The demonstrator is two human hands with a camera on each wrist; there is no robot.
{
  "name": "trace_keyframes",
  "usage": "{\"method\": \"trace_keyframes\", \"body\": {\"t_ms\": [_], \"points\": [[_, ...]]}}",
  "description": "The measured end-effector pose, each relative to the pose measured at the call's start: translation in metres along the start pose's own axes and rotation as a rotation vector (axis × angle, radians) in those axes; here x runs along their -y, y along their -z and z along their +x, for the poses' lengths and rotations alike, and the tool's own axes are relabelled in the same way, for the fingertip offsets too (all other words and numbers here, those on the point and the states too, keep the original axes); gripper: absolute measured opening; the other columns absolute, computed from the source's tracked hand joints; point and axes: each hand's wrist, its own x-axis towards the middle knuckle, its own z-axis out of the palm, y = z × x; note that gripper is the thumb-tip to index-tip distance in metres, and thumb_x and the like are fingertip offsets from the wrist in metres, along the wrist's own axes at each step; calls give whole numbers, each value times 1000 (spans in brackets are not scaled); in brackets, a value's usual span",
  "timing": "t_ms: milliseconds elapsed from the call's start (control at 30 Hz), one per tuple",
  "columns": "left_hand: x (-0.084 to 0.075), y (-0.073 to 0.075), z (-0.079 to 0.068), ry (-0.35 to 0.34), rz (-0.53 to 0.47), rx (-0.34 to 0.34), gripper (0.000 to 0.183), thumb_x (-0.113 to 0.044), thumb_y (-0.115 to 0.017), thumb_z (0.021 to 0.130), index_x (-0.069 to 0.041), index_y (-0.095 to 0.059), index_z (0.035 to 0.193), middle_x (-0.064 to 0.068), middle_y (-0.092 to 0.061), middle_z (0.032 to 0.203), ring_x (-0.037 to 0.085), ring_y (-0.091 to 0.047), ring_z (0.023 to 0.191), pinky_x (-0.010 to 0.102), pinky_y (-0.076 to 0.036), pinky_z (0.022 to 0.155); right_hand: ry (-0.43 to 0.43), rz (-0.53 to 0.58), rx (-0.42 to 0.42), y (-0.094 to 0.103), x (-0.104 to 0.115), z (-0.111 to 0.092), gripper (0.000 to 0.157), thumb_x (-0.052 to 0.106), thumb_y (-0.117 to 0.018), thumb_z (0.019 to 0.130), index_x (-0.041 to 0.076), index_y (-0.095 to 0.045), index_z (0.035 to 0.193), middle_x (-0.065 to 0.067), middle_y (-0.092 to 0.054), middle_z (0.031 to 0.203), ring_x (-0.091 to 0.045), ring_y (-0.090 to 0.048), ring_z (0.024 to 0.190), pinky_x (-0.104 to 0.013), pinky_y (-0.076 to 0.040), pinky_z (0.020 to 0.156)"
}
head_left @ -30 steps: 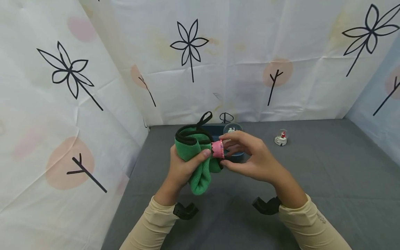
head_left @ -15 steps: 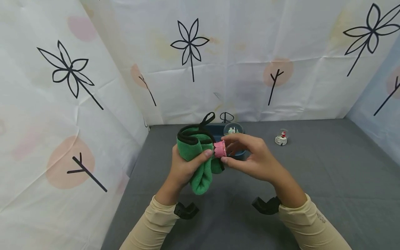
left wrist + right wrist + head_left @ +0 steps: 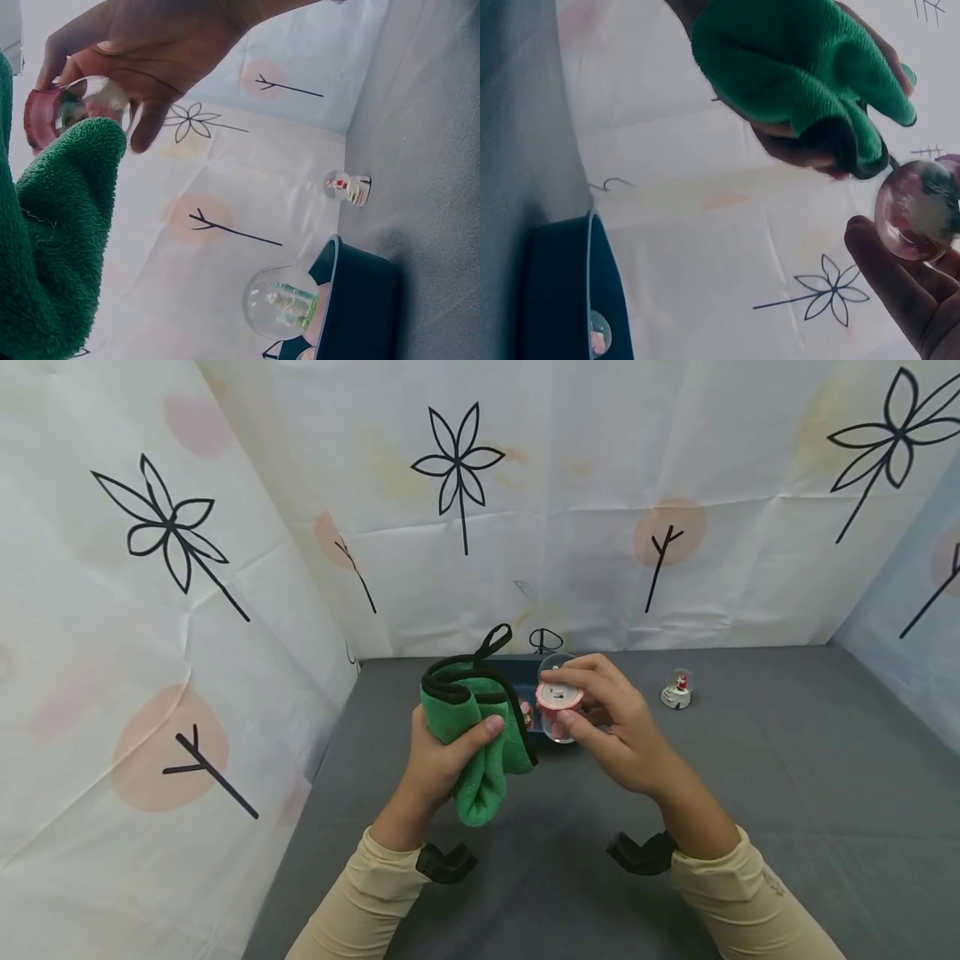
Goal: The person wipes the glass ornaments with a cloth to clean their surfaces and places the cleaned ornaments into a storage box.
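A green cloth with black edging and a hanging loop (image 3: 457, 714) is bunched up in my left hand (image 3: 435, 767), thumb pressed over its front. My right hand (image 3: 626, 735) holds a snow globe (image 3: 559, 696) by fingers and thumb, its pink base turned up toward the head view and its clear ball pointing down. In the left wrist view the ball of this snow globe (image 3: 101, 97) shows just behind the cloth (image 3: 67, 217). From the right wrist, the clear ball (image 3: 913, 214) appears beside my fingers, close to the cloth's lower edge.
Behind the hands stands a dark blue bin (image 3: 367, 307). Another snow globe (image 3: 281, 304) with a green and white scene sits in it, and a pink figure (image 3: 527, 714) shows by the cloth. Farther right on the grey table is a small white-based snow globe (image 3: 677, 693).
My right hand has drawn the snow globe rightward, away from the cloth, and turned it so its base faces up. My left hand keeps its grip on the cloth, nearly still.
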Motion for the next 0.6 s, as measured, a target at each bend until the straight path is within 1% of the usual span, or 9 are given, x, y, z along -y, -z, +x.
{"method": "trace_keyframes", "body": {"t_ms": [100,167,233,333,367,433,467,533,600], "points": [[0,1,1,-10,-10,10,25,-8,-78,94,9,-67,107,-3,-75,88,14,-76,76,35,-67,69,-15,-5,-17,2,-1,0,44,-3,-65,98,-1,-59,141,-14,-60,126,-7,-67,96,-20,-59,66],[-1,2,1,-17,-14,17,21,-4,-76,94,10,-66,106,-3,-75,87,14,-76,75,35,-67,69,-38,-15,-26,1,0,0,52,-7,-70,93,-1,-55,142,-14,-62,125,-5,-68,95,-20,-57,64],[-1,2,1,-17,-9,17,22,-4,-77,94,10,-67,107,-2,-75,89,13,-76,77,34,-67,70,-66,-39,-33,1,1,0,59,-10,-76,86,-2,-53,140,-14,-65,124,-4,-70,97,-20,-57,68],[-1,2,1,-12,-7,15,26,-7,-78,94,10,-67,109,-2,-76,92,13,-76,80,33,-67,73,-82,-47,-32,1,3,0,57,-13,-84,79,-3,-52,126,-14,-69,123,-5,-70,102,-18,-58,77],[-1,1,1,-7,-10,13,29,-10,-79,94,11,-67,110,-2,-76,93,13,-76,80,32,-67,73,-83,-45,-28,1,3,1,55,-13,-86,78,-3,-52,120,-15,-70,122,-5,-70,106,-17,-58,80],[0,1,0,6,-15,9,35,-12,-81,93,12,-66,113,-2,-76,95,12,-76,83,31,-67,75,-65,-34,-17,1,3,1,51,-14,-87,76,-2,-53,112,-16,-71,121,-7,-70,108,-17,-59,85],[0,0,0,16,-15,5,37,-13,-82,92,12,-66,114,-2,-76,97,12,-75,84,30,-66,76,-54,-28,-10,1,3,1,50,-14,-88,75,-2,-54,110,-16,-72,120,-8,-70,107,-16,-58,83],[1,0,-1,34,-13,-1,38,-13,-83,91,11,-66,115,-2,-76,97,11,-75,85,29,-66,77,-28,-24,4,1,3,1,48,-14,-88,74,-1,-59,110,-15,-73,118,-8,-68,101,-16,-56,79],[2,-1,-1,50,-7,-2,39,-12,-82,90,11,-65,117,-2,-76,99,11,-74,87,29,-66,79,-7,-13,19,0,2,1,48,-14,-88,74,1,-63,113,-13,-72,116,-9,-65,92,-21,-54,73]]}}
